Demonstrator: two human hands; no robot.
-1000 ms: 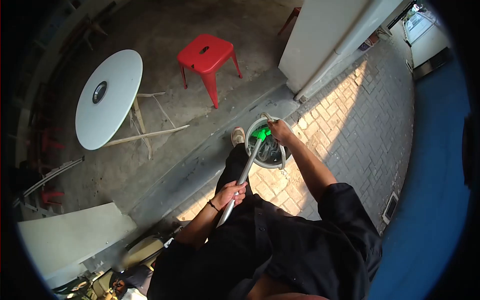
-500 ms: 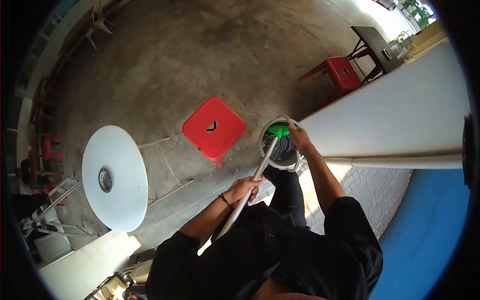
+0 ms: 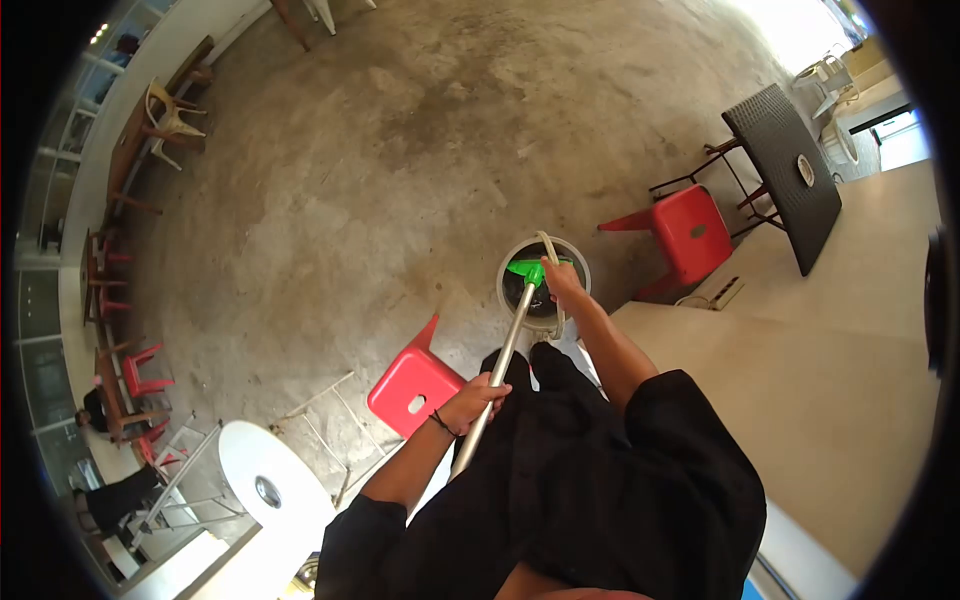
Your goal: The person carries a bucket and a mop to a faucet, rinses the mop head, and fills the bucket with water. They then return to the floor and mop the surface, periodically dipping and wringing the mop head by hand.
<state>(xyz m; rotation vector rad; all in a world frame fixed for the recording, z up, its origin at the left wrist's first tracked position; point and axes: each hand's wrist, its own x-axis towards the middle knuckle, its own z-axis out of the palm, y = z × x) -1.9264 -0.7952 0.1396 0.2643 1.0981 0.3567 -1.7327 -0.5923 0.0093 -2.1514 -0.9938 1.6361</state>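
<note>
My left hand (image 3: 477,402) is wrapped round the silver pole (image 3: 507,352) of a mop, with a dark band on the wrist. The mop's green head (image 3: 533,271) rests inside a round pale bucket (image 3: 503,303), its strands mostly hidden in the dark inside. At the bucket's right side, my right hand (image 3: 562,281) is closed on the bucket handle (image 3: 547,245), close to the green head. The pole slants from the bucket down to my body.
A red stool (image 3: 412,385) stands left of my legs. Another red stool (image 3: 692,232) is beside a dark woven table (image 3: 785,170) at the right. A white round table (image 3: 262,465) stands lower left. People are at the far left.
The view has shifted forward, so the near stool and round table sit lower. More of the dark table shows. Both hands keep their holds, and the bucket has moved along with me.
</note>
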